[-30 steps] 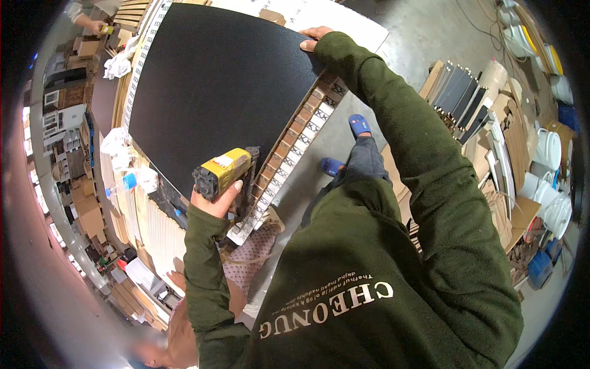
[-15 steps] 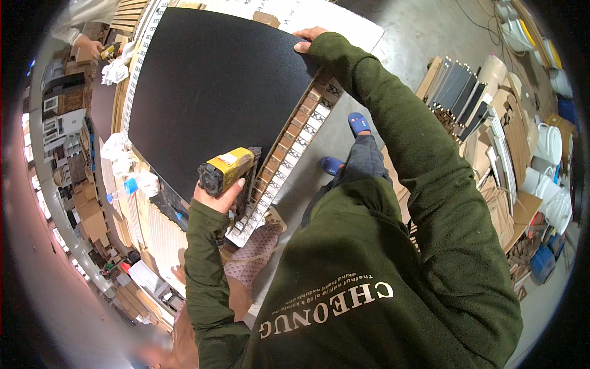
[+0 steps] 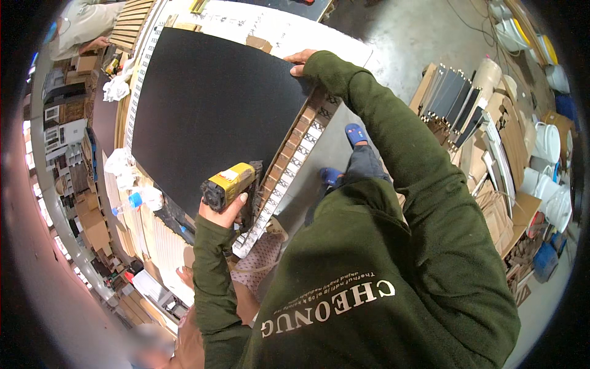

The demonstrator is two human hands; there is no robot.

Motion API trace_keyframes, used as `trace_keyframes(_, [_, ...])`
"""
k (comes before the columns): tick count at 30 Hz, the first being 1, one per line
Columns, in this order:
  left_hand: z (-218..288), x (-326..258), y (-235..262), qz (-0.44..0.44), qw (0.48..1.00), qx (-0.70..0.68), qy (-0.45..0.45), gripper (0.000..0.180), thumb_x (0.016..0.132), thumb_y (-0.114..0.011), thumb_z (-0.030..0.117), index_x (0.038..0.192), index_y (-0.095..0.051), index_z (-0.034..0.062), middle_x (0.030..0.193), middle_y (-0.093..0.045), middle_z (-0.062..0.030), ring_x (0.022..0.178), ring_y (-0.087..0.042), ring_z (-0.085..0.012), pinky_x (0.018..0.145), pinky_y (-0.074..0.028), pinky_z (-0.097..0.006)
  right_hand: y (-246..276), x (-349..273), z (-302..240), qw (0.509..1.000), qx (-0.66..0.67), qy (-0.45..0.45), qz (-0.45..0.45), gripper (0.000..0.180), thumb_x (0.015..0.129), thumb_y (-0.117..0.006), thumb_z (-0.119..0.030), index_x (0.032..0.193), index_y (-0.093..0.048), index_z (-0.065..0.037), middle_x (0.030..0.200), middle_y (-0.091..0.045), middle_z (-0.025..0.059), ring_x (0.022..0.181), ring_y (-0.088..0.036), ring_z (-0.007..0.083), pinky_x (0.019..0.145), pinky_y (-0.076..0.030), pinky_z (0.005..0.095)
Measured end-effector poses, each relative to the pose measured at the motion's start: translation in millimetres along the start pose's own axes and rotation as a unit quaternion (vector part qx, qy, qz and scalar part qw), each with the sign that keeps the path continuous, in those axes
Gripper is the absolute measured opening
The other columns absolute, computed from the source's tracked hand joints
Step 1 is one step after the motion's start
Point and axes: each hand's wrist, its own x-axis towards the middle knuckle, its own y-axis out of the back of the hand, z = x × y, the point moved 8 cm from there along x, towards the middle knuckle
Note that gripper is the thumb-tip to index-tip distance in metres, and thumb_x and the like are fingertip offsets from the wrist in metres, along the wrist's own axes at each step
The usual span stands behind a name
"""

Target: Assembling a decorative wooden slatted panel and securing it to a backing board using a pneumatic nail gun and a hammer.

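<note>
While the left hand (image 3: 222, 209) is wrapped tight around a yellow and black nail gun (image 3: 230, 184), the tool's nose rests on the near edge of a large black panel (image 3: 212, 111), just above that hand's fingers. Beside the gun, toward the person's body, a slatted wooden frame (image 3: 289, 163) with pale patterned strips runs along the panel's edge and shows from under it. At the far end of that edge the right hand (image 3: 301, 61) lies flat with its fingers pressed on the panel's corner, closed on nothing. Beyond the right hand, a white sheet (image 3: 270, 27) covers the surface (image 3: 344, 52). To the outside of the left hand lie crumpled white rags (image 3: 120, 169) and a plastic bottle (image 3: 132, 200) with a blue cap. Below the right arm, blue slippers (image 3: 356, 133) stand on the grey floor (image 3: 418, 37). Farther past the right arm lean stacked dark boards (image 3: 452, 98) and white buckets (image 3: 547, 144).
</note>
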Motion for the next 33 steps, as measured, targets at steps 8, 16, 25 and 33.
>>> trace_keyframes(8, [3,9,-5,-0.01,0.998,0.024,0.055,0.038,0.074,-0.068,0.016,0.106,-0.055,-0.0009,0.073,-0.059,-0.0047,0.052,-0.052,-0.0097,0.045,-0.042,-0.024,18,-20,-19,0.993,0.118,0.012,-0.016,0.041,0.079,-0.059,-0.015,0.119,-0.055,-0.013,0.111,-0.059,0.0083,0.1,-0.055,0.0209,0.091,-0.041,0.032])
trace_keyframes(16, [9,6,-4,0.002,0.996,0.051,0.075,0.044,0.073,-0.069,0.02,0.109,-0.054,0.0,0.073,-0.059,-0.0045,0.051,-0.052,-0.01,0.046,-0.043,-0.025,14,-9,-8,0.989,0.131,-0.026,-0.068,0.047,0.077,-0.064,-0.027,0.123,-0.052,-0.022,0.124,-0.052,0.0039,0.115,-0.048,0.0216,0.097,-0.036,0.0384])
trace_keyframes(25, [2,5,-4,-0.004,0.995,0.051,0.083,0.045,0.073,-0.069,0.02,0.11,-0.053,-0.0002,0.075,-0.06,-0.0048,0.052,-0.053,-0.0092,0.045,-0.043,-0.023,22,-20,-21,0.987,0.152,-0.011,-0.042,0.043,0.076,-0.06,-0.011,0.119,-0.055,-0.011,0.112,-0.059,0.0095,0.103,-0.054,0.0209,0.092,-0.04,0.032])
trace_keyframes(33, [21,2,-6,0.011,0.997,0.068,0.026,0.052,0.072,-0.07,0.021,0.116,-0.05,0.0006,0.093,-0.062,-0.0082,0.07,-0.058,-0.0121,0.061,-0.048,-0.026,24,-13,-18,0.994,0.098,0.021,-0.035,0.04,0.078,-0.06,-0.012,0.117,-0.057,-0.016,0.112,-0.059,0.0065,0.103,-0.054,0.0194,0.093,-0.04,0.0307])
